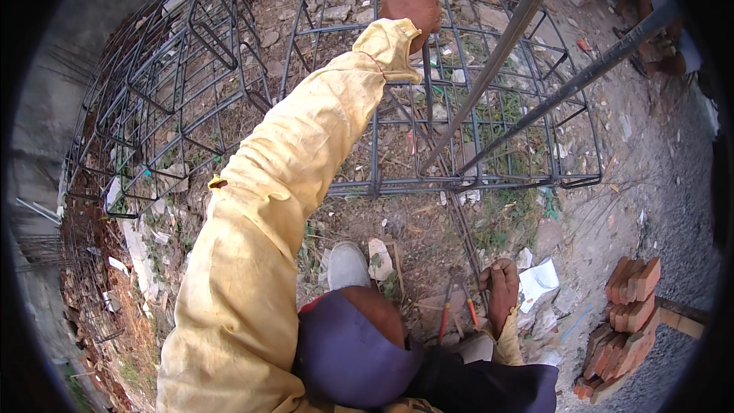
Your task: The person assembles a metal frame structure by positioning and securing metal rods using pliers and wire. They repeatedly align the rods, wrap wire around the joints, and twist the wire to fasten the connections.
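Observation:
My left hand (410, 0), in a long yellow sleeve, reaches far forward over a cage of dark steel bars (348, 186). Its fingers are closed around a steel bar (428, 80) that shows below the fist. Close to my knees, my right hand (501, 287) is low over the ground with curled fingers. Thin steel rods (463, 226) run from under the cage to these fingers, which close on their near end. Just left of that hand lie pincers with red handles (444, 321), spread apart.
Another steel bar cage (180, 118) stands at the left beside a grey wall. Two long bars (566, 95) slant across the right. Red bricks (627, 313) are stacked at the lower right. White scraps (538, 284) and stones litter the dirt. Another person (661, 38) is at the far right.

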A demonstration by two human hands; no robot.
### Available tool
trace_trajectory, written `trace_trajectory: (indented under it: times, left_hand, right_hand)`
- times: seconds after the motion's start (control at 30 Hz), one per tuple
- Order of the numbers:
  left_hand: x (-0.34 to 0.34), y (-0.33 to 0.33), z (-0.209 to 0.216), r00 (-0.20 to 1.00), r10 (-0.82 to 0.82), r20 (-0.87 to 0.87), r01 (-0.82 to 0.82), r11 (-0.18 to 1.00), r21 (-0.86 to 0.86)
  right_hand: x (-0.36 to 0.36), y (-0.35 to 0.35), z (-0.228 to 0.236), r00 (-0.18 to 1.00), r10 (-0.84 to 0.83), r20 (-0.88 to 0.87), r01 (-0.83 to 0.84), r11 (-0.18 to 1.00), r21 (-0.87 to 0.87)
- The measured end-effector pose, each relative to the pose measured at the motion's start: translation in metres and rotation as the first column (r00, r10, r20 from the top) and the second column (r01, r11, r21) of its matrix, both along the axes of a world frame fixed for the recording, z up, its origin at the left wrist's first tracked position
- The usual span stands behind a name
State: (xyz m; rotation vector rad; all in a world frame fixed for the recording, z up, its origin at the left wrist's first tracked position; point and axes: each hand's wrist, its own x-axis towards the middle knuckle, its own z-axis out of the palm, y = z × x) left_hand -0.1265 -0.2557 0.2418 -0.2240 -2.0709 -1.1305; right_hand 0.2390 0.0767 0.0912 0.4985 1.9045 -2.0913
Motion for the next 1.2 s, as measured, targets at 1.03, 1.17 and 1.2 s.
trace_trajectory:
  times: [1.03,1.17,1.2]
  left_hand:
    - [0.093,0.070,-0.056,0.942,-0.329,0.066,0.305,0.921,0.244]
    - [0.094,0.085,-0.066,0.941,-0.330,-0.073,0.337,0.907,0.253]
    - [0.093,0.082,-0.062,0.942,-0.328,-0.067,0.333,0.904,0.267]
  right_hand:
    - [-0.238,-0.023,0.231,0.874,0.085,-0.478,-0.060,0.996,0.067]
    - [-0.297,-0.062,0.240,0.758,0.298,-0.580,-0.251,0.954,0.163]
    - [-0.307,-0.066,0.237,0.721,0.327,-0.612,-0.276,0.944,0.179]
